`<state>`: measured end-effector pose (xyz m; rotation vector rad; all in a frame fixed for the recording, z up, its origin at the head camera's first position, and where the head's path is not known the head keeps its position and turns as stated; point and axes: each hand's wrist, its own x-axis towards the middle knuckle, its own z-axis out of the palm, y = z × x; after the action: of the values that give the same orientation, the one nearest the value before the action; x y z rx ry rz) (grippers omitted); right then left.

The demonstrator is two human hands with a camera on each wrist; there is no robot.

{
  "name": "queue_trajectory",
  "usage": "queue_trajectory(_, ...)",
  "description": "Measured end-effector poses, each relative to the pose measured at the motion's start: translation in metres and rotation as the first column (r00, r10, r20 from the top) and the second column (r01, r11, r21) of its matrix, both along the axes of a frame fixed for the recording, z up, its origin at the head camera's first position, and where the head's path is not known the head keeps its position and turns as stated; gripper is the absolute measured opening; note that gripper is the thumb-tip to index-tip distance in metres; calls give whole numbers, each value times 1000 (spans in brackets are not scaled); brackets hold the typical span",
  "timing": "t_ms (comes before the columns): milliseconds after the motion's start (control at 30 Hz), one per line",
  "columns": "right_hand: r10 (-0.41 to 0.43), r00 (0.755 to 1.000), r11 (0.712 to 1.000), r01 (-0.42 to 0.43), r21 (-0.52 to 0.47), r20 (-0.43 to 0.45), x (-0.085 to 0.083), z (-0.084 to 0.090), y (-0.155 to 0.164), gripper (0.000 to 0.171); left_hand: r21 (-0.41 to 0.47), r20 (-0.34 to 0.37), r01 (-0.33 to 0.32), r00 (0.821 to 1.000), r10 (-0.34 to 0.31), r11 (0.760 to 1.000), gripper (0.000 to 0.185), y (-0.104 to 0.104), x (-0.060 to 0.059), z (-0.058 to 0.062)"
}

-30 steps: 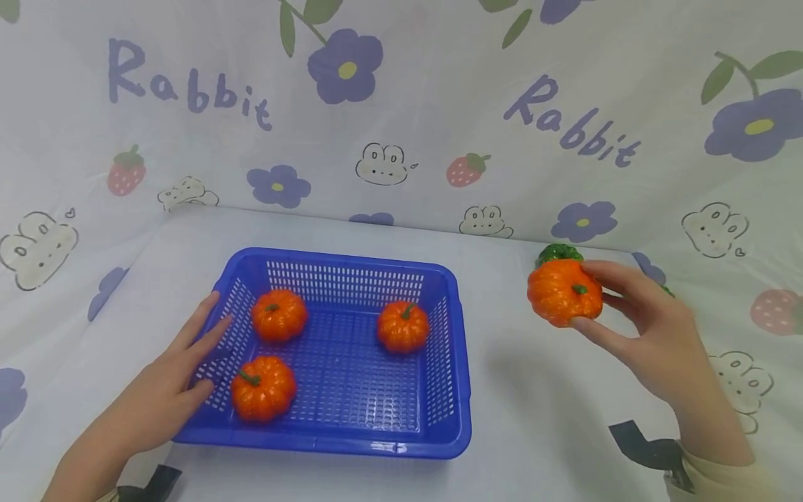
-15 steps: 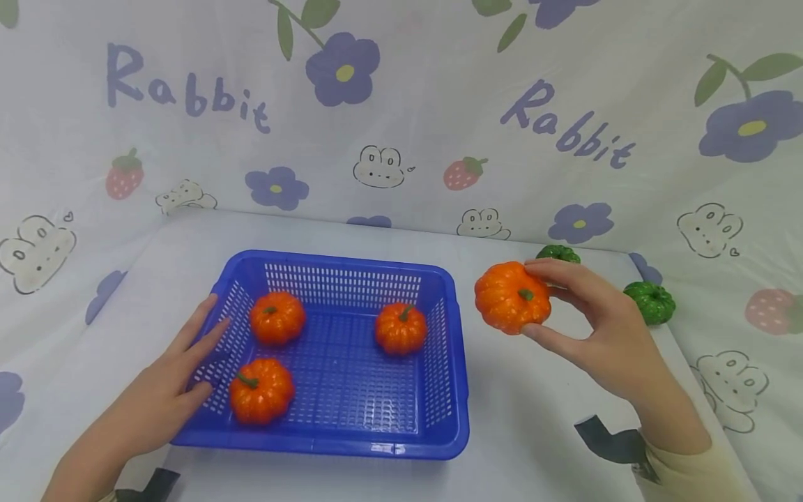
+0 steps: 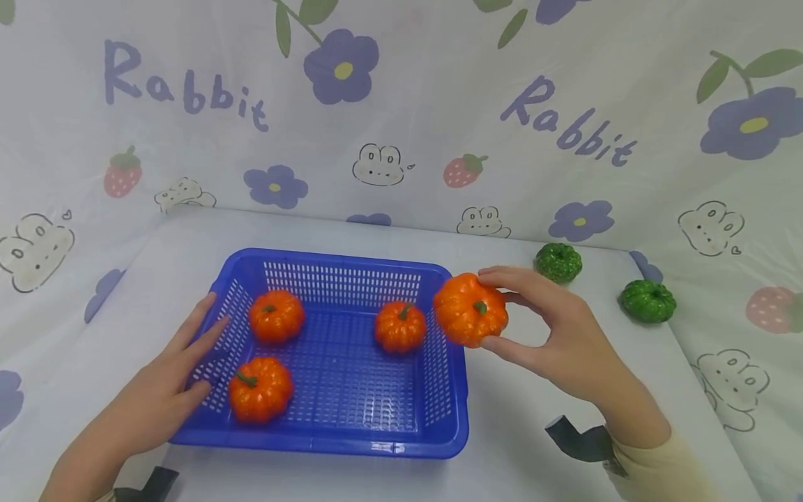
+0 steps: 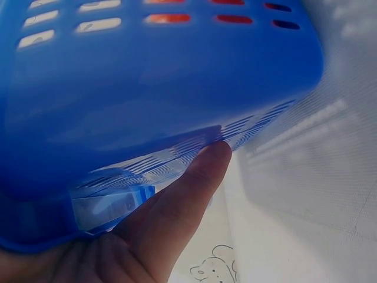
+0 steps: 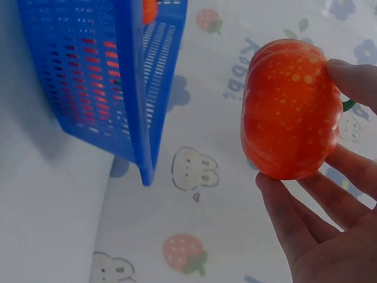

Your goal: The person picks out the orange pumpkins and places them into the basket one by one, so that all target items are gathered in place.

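Between the thumb and fingers of my right hand (image 3: pixel 558 331) is an orange toy pumpkin (image 3: pixel 467 314) with a green stem. In the head view it overlaps the right rim of a blue plastic basket (image 3: pixel 351 446); the right wrist view shows the pumpkin (image 5: pixel 288 112) raised and apart from the basket wall (image 5: pixel 132 88). My left hand (image 3: pixel 153 390) rests on the basket's left rim, fingers spread and fairly straight. One digit touches the outer wall in the left wrist view. Inside sit three orange pumpkins: back left (image 3: pixel 276 317), front left (image 3: pixel 260 390) and right (image 3: pixel 400 326).
Two green toy pumpkins stand at the table's right: a speckled one (image 3: pixel 557 263) near the back edge and a darker one (image 3: pixel 648 302) by the right edge. A patterned white cloth (image 3: pixel 401 104) hangs behind the white table (image 3: pixel 521 397).
My right hand has carried the orange pumpkin leftward from the table's right side to the basket's right rim, uncovering both green pumpkins. My left hand stays in place on the basket.
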<state>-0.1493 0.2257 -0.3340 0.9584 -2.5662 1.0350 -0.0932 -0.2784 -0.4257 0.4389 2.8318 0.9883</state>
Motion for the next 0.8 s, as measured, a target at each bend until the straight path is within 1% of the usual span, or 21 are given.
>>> queue_trajectory(233, 76, 995, 997, -75, -8, 58, 0, -10, -14, 69, 8, 5, 0, 1000, 0, 1000, 81, 1, 0, -2)
queue_trajectory(400, 95, 988, 995, -95, -6, 120, 0, -20, -24, 68, -1, 10, -2, 1000, 2, 1000, 81, 1, 0, -2)
queue_trajectory(633, 133, 969, 990, -138, 11, 210, 4, -34, -38, 69, 1, 0, -2, 1000, 2, 1000, 81, 0, 1, -1)
queue_trajectory(800, 145, 958, 986, -161, 43, 248, 5, -44, -45, 68, 8, -7, -2, 1000, 2, 1000, 81, 0, 0, -1)
